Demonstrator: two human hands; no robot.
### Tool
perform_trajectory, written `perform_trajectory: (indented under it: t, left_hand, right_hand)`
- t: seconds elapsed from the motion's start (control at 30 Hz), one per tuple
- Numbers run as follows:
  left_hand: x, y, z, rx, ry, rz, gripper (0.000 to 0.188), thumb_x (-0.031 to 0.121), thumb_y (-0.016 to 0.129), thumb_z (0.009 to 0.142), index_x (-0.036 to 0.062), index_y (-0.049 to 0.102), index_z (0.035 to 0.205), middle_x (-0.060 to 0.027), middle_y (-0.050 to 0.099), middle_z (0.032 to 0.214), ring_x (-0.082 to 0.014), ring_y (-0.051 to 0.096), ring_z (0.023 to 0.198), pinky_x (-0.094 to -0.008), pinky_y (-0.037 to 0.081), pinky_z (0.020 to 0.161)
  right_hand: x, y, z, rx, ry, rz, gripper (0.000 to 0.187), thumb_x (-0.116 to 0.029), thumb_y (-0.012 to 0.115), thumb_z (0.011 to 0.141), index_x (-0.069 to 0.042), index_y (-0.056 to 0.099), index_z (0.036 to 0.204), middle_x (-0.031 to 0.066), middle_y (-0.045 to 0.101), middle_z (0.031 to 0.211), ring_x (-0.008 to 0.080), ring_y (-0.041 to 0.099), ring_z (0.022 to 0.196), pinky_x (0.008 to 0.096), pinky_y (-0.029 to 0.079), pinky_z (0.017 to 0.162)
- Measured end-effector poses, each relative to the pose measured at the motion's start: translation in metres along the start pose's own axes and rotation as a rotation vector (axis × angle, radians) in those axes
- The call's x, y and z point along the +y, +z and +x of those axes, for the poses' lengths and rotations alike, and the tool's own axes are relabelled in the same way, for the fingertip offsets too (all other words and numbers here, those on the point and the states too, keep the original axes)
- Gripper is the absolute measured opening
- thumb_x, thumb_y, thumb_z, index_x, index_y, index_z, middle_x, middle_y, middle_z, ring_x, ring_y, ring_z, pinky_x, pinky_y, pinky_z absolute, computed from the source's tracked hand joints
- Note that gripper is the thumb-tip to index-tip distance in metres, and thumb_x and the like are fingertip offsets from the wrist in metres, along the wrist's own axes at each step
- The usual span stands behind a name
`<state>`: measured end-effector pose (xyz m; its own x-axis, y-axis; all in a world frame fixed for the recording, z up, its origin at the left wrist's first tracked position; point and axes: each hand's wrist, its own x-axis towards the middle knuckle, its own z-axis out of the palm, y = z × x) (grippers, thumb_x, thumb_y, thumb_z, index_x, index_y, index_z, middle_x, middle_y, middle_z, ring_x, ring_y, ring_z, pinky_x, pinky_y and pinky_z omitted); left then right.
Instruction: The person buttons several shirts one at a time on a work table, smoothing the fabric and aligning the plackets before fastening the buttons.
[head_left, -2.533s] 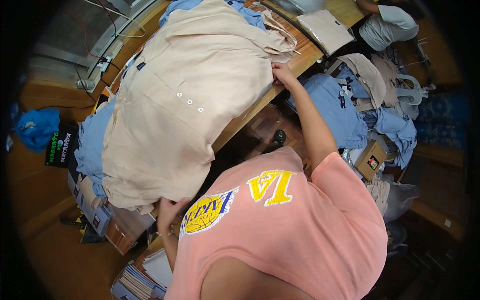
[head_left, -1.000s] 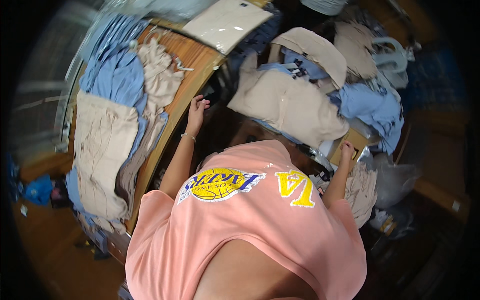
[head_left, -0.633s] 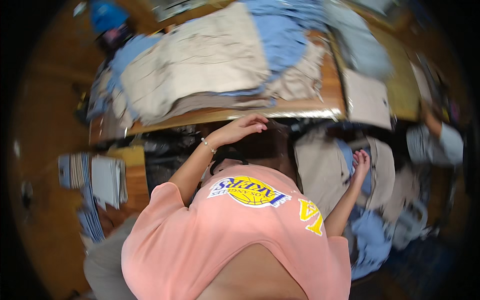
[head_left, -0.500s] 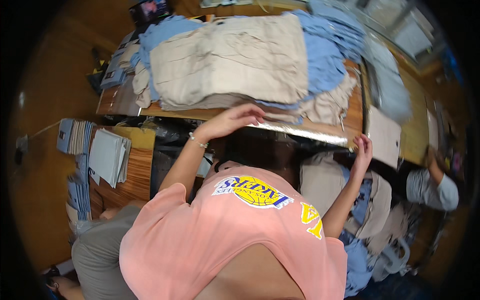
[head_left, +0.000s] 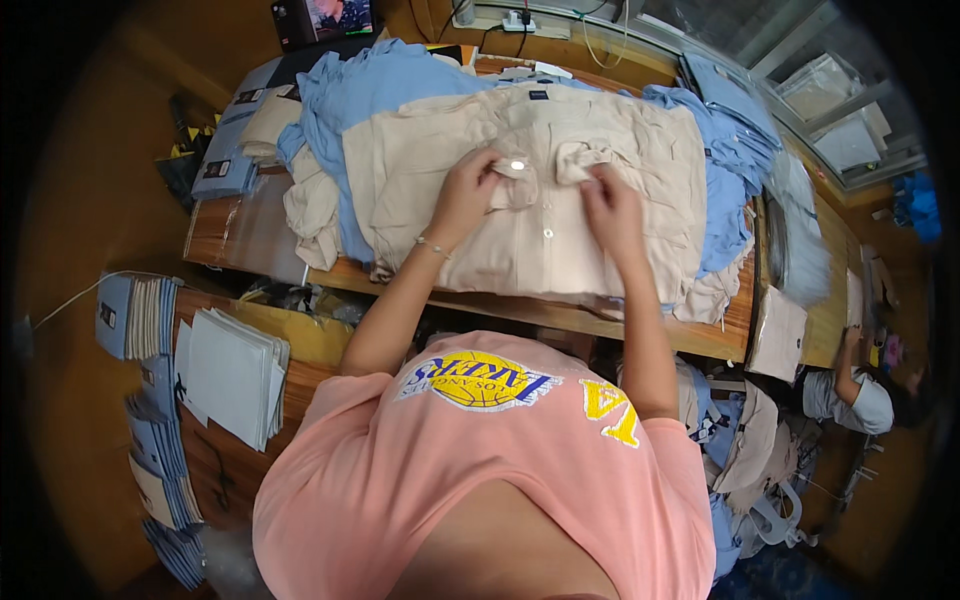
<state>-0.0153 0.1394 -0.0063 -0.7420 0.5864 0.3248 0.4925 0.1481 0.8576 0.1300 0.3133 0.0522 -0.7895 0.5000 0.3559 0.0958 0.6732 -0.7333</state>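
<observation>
A beige button-front shirt [head_left: 400,190] lies spread on a stack of clothes, its placket running down the middle and its neck label at the far edge. My left hand [head_left: 470,190] is closed on one sleeve cuff [head_left: 517,185] of this shirt, left of the placket; a pale shiny spot shows on the cuff. To the right of the placket, my right hand [head_left: 612,205], slightly blurred, pinches the other cuff [head_left: 585,160], which is bunched up. Blue garments [head_left: 385,80] stick out from under the shirt on the left and far side.
Folded, packed shirts [head_left: 225,170] and a screen [head_left: 325,22] stand at the far left. White sheets [head_left: 230,375] lie on a lower surface at left. More blue garments [head_left: 725,150] are piled at right. Another person [head_left: 850,395] sits at the far right, near a folded beige garment [head_left: 778,330].
Both hands have moved from the table's near edge up onto the shirt and taken hold of its cuffs. The shirt now lies with buttons and label showing. The view has shifted.
</observation>
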Motion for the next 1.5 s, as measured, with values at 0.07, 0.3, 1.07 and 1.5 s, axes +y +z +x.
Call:
perform_trajectory:
  t: [0.07,0.3,1.07,1.5]
  left_hand:
    - [-0.001,-0.029,0.004,0.218,-0.271,-0.312,0.015,0.007,0.054,0.087,0.0029,0.054,0.101,-0.0021,0.058,0.087,-0.0119,0.053,0.076,-0.0252,0.045,0.068]
    - [0.003,-0.199,-0.037,1.285,-0.073,0.132,0.062,0.005,0.054,0.085,0.0009,0.015,0.133,-0.0174,0.02,0.139,-0.0265,0.028,0.126,-0.0394,0.029,0.103]
    - [0.032,0.043,-0.105,0.107,0.055,0.441,0.053,0.032,0.051,0.087,0.0139,0.036,0.134,-0.0111,0.032,0.139,-0.0281,0.029,0.129,-0.05,0.023,0.101]
    - [0.039,-0.01,0.059,-0.062,0.174,0.049,0.018,0.008,0.058,0.082,0.0011,0.062,0.098,-0.0051,0.06,0.086,-0.013,0.053,0.075,-0.0238,0.044,0.069]
  right_hand:
    - [0.039,-0.023,0.014,0.159,0.096,0.097,0.017,-0.016,0.057,0.084,-0.004,0.06,0.095,0.0083,0.056,0.071,0.0121,0.053,0.073,0.0248,0.042,0.065]
    - [0.21,-0.259,0.001,0.902,0.02,-0.254,0.035,-0.014,0.064,0.08,0.0,0.049,0.109,0.0117,0.055,0.102,0.0208,0.053,0.088,0.0335,0.046,0.075]
    - [0.028,0.062,0.055,-0.217,-0.554,0.043,0.034,-0.024,0.048,0.089,-0.004,0.058,0.115,0.0173,0.05,0.124,0.0307,0.041,0.121,0.0403,0.026,0.101]
    - [0.012,0.034,0.065,-0.08,-0.28,0.02,0.029,-0.003,0.054,0.076,-0.008,0.061,0.104,0.0116,0.061,0.101,0.0274,0.054,0.098,0.0385,0.039,0.086]
